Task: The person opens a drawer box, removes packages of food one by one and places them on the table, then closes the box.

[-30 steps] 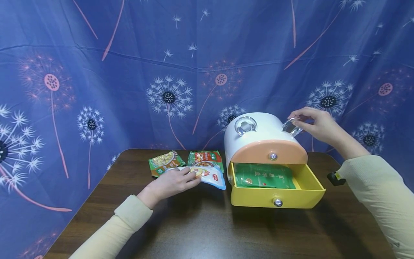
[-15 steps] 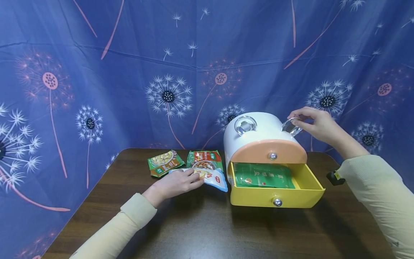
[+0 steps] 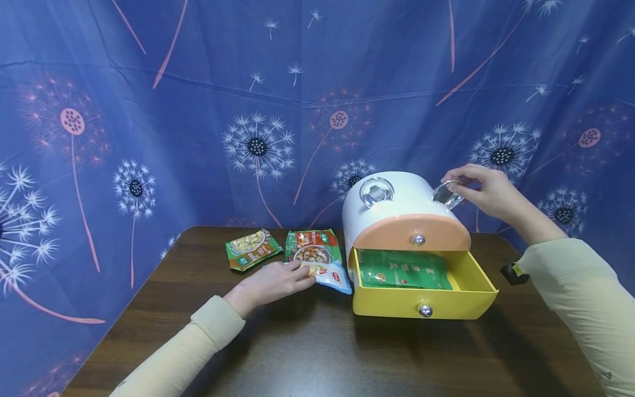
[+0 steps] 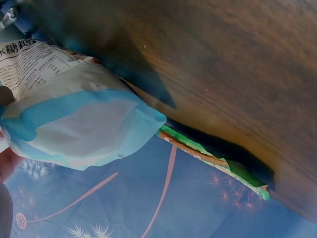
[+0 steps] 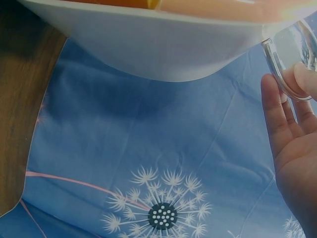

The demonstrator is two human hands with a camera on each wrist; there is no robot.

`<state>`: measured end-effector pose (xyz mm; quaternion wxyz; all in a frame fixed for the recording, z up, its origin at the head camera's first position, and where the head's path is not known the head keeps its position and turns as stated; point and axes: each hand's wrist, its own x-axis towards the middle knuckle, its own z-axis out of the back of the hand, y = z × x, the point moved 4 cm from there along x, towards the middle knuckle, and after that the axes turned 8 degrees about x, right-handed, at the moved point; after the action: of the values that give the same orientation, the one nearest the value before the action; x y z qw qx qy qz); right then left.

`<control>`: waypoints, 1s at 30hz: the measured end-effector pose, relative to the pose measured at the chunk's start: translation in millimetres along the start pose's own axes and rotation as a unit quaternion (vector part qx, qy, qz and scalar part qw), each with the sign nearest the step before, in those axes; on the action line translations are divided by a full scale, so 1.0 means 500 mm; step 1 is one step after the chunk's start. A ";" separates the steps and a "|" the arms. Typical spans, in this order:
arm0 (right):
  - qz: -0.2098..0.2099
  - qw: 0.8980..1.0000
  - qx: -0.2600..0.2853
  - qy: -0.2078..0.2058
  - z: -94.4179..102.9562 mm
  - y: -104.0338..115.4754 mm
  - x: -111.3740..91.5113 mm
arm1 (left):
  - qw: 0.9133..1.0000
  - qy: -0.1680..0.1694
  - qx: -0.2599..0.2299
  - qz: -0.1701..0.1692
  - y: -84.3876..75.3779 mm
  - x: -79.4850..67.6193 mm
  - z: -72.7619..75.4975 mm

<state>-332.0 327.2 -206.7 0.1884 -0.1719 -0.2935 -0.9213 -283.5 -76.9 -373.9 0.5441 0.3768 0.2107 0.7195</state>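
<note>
My left hand (image 3: 275, 282) grips a white and light-blue snack bag (image 3: 336, 277) from above, its fingers covering much of the front. In the left wrist view the underside of the bag (image 4: 84, 124) hangs over the wooden table, casting a shadow. My right hand (image 3: 488, 192) pinches the right clear ear (image 3: 447, 194) of a white, rounded drawer box (image 3: 404, 190). The right wrist view shows thumb and fingers around that ear's rim. The yellow lower drawer (image 3: 426, 300) is pulled out, with a green packet (image 3: 404, 270) lying flat inside.
A green and brown food packet (image 3: 252, 249) and a red and green one (image 3: 313, 245) lie behind the left hand. The box's orange upper drawer (image 3: 414, 229) is closed. A blue dandelion-print cloth (image 3: 198, 138) hangs behind the table (image 3: 297, 358).
My left hand and the snack bag have shifted slightly to the right, and more of the red and green packet shows. The right hand stays on the ear.
</note>
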 end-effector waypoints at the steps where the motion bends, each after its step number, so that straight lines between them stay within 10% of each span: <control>1: 0.001 1.000 -0.001 0.000 0.000 0.000 0.000 | 1.000 0.006 -0.003 0.004 0.000 0.000 -0.001; 30: -0.010 1.000 0.000 0.003 0.001 -0.004 0.000 | 0.999 0.037 -0.030 -0.008 -0.023 0.004 -0.034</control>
<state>-332.9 328.9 -207.2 0.1805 -0.1663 -0.2946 -0.9236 -289.8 -69.3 -392.3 0.5524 0.3320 0.2119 0.7347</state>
